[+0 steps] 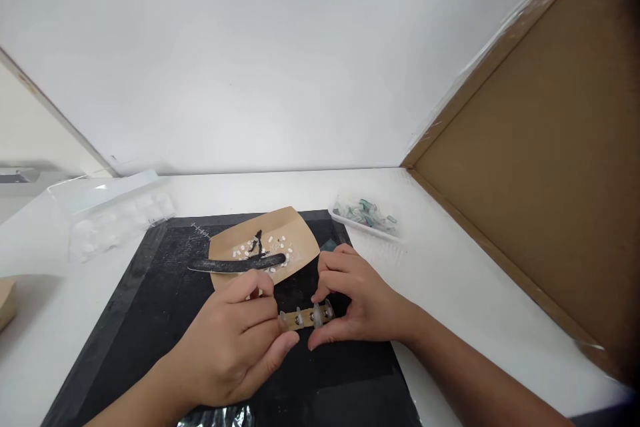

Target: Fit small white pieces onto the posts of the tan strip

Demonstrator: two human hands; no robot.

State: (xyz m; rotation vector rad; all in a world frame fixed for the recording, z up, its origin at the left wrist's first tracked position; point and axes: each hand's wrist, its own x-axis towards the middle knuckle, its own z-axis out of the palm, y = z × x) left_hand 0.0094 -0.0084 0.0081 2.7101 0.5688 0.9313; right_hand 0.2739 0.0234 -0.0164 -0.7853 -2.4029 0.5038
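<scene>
My left hand (240, 340) and my right hand (357, 303) both pinch a narrow brown strip (306, 317) that carries several clear false nail tips. The left fingers grip its left end, the right thumb and forefinger close on its right end. The strip hovers just above a black mat (165, 307). Behind the hands lies a tan paper tray (295, 237) holding small white bits and a dark scrap, with a black nail file (235, 264) lying across its front edge.
A clear plastic compartment box (115, 213) sits at the left on the white table. A small clear tray of greenish pieces (367, 215) stands behind the right hand. A cardboard panel (540, 167) walls the right side. A brown object (6, 303) shows at the far left edge.
</scene>
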